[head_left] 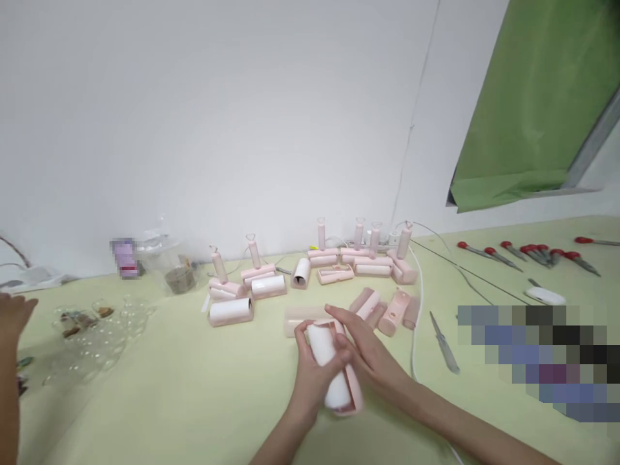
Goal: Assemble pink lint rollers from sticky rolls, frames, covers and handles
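Observation:
Both my hands close around a pink-and-white plastic casing (325, 345) with rounded sides, tilted above the table near the front. My left hand (310, 371) wraps its left side, thumb across the white part. My right hand (365, 349) grips the upper right side, its fingers over the pink edge, where a brownish gap shows between the parts. Just behind my hands lies a clear pinkish casing (293, 321). To the right of it are several loose pink shells (394, 313). What lies inside the held casing is mostly hidden.
Behind stand several pink casings with upright handles (321, 236); white-covered ones (231, 312) lie left. A knife (443, 345), white cable (417, 323) and red-handled tools (501, 256) are right. At left are a clear bubbled tray (97, 342), a plastic bag (169, 261) and another person's hand (12, 320).

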### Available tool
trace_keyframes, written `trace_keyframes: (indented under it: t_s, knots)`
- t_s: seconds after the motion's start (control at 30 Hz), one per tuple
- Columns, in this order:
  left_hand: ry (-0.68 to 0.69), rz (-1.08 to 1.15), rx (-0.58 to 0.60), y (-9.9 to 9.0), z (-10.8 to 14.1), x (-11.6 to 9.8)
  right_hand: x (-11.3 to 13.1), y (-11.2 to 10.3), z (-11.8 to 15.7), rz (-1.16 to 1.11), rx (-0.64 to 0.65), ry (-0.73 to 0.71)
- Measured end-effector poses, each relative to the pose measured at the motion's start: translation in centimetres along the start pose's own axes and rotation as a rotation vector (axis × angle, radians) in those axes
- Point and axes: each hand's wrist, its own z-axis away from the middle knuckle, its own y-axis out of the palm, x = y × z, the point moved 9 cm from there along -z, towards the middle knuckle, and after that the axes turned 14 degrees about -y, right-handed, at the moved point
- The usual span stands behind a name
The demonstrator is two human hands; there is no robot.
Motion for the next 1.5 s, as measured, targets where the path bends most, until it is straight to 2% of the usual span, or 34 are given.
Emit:
trace_keyframes:
  t_s: [0.1, 0.2, 0.3, 0.43, 0.6, 0.77, 0.9, 1.0, 1.1, 1.2, 1.3, 1.33, 1.37, 1.43, 1.5]
  knots:
    - [0.09, -0.239, 0.125, 0.5, 0.1, -1.6, 0.8, -1.0, -1.6, 0.045, 0.215, -0.155]
    - [0.114, -0.51, 0.115, 0.2, 0.1, -2.0, 2.3, -1.7, -2.4, 0.136, 0.456, -0.294]
    - [0.099, -0.726, 0.104, 0.4, 0.3, -1.9, 3.3, -1.8, -2.7, 0.306, 0.625, -0.347]
    - [0.171, -0.904, 0.121, 1.7, 1.2, -2.5, 4.3, -0.6, -2.6, 0.492, 0.774, -0.455]
    - [0.187, -0.9, 0.133, 1.9, 1.9, -3.0, 4.9, 0.4, -2.1, 0.425, 0.842, -0.568]
    - [0.133, -0.858, 0.231, 2.1, 2.6, -3.2, 5.7, 0.1, -1.8, 0.346, 0.803, -0.608]
    - [0.161, -0.926, 0.258, 2.4, 3.2, -3.4, 5.8, -0.1, -1.8, 0.279, 0.793, -0.571]
    - [0.209, -0.995, 0.247, 2.3, 3.2, -3.1, 4.4, -0.7, -2.1, 0.257, 0.826, -0.463]
    - [0.211, -0.985, 0.205, 1.6, 2.5, -2.4, 1.8, -1.9, -2.2, 0.154, 0.786, -0.244]
    - [0.203, -0.819, 0.131, 0.8, 1.7, -2.0, -0.8, -2.4, -1.3, -0.059, 0.627, 0.002]
    - [0.228, -0.566, 0.137, 1.1, 1.2, -2.0, -2.3, -1.0, 0.3, -0.378, 0.432, 0.163]
    - [0.263, -0.513, 0.135, 1.3, 1.1, -2.3, -2.7, -0.5, 0.5, -0.476, 0.329, 0.199]
    - [0.313, -0.49, 0.112, 1.4, 1.1, -2.8, -3.1, -0.1, 0.5, -0.547, 0.232, 0.22]
    - [0.437, -0.514, -0.013, 1.0, 1.3, -4.3, -3.4, 0.2, -0.2, -0.592, 0.071, 0.215]
    - [0.512, -0.559, -0.153, 0.1, 1.5, -6.0, -2.9, 0.3, -1.9, -0.566, 0.017, 0.149]
